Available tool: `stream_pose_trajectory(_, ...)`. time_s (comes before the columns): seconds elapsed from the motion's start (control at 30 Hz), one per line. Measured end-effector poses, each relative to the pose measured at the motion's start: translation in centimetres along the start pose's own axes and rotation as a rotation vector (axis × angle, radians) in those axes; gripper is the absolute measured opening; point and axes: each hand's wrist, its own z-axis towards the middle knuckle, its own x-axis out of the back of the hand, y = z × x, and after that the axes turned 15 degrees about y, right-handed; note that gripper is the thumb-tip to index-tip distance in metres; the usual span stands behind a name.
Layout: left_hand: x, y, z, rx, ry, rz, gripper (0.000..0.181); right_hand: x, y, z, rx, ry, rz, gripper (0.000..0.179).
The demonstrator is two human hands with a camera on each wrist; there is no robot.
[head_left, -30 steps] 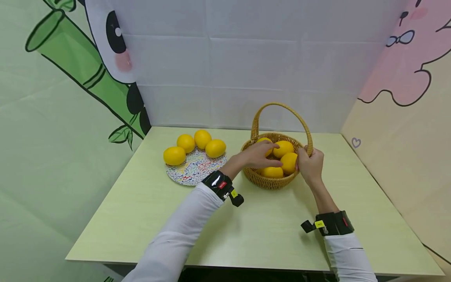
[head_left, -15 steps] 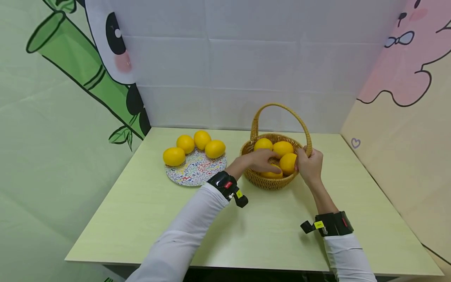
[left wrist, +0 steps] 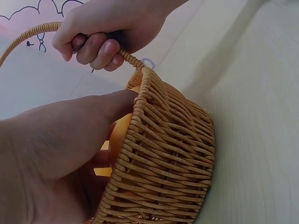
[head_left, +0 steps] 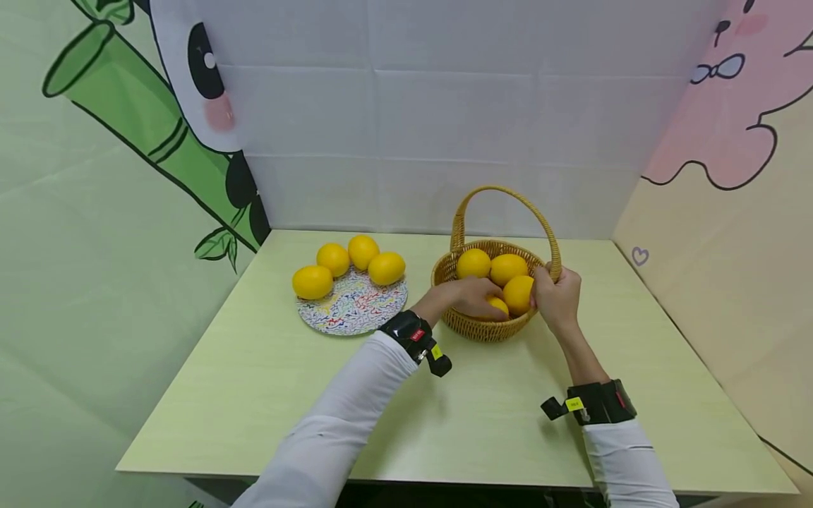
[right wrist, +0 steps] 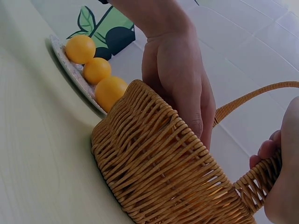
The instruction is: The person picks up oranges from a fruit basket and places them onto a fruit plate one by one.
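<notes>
A wicker basket (head_left: 483,330) with a tall arched handle stands on the table and holds several yellow lemons (head_left: 508,269). My left hand (head_left: 473,296) reaches over the near left rim, its fingers and thumb curled round the front lemon (head_left: 498,306); in the left wrist view the basket wall (left wrist: 163,149) hides most of that lemon. With my right hand (head_left: 556,302) I grip the handle's base at the basket's right side. The curled fingers of the right hand (left wrist: 100,49) show round the handle in the left wrist view.
Left of the basket lies a round speckled plate (head_left: 349,310), with several lemons (head_left: 387,269) along its far and left edges. The pale table (head_left: 483,409) reaches back to a cloth wall (head_left: 406,113). Printed cloth walls stand on both sides.
My left hand has moved down and slightly towards me inside the basket, closing round the front lemon. The far left lemon in the basket is now uncovered. The right hand keeps its hold.
</notes>
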Motion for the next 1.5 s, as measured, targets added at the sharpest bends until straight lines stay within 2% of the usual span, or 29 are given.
stream_pose_trajectory(0.37,-0.3,-0.1,-0.1,0.015,0.028,-0.001,0.053,0.1,-0.2,-0.2,0.005,-0.01,-0.007,0.045)
stream_pose_trajectory(0.63,-0.5,-0.2,-0.4,0.011,0.078,-0.013,0.052,0.1,-0.3,-0.2,0.006,-0.012,-0.013,0.047)
stream_pose_trajectory(0.83,-0.6,-0.5,-0.7,0.02,0.145,-0.048,0.053,0.1,-0.3,-0.3,0.006,-0.012,-0.01,0.047)
stream_pose_trajectory(1.1,-0.2,-0.7,-1.0,-0.004,0.242,-0.095,0.053,0.1,-0.1,-0.1,0.042,-0.001,-0.016,0.048)
stream_pose_trajectory(1.27,0.2,-0.7,-1.4,-0.019,0.284,-0.145,0.056,0.1,0.0,-0.1,0.034,-0.005,-0.012,0.047)
stream_pose_trajectory(1.5,0.6,-0.6,-2.3,-0.038,0.379,-0.155,0.054,0.0,-0.1,-0.1,0.031,-0.007,-0.006,0.047)
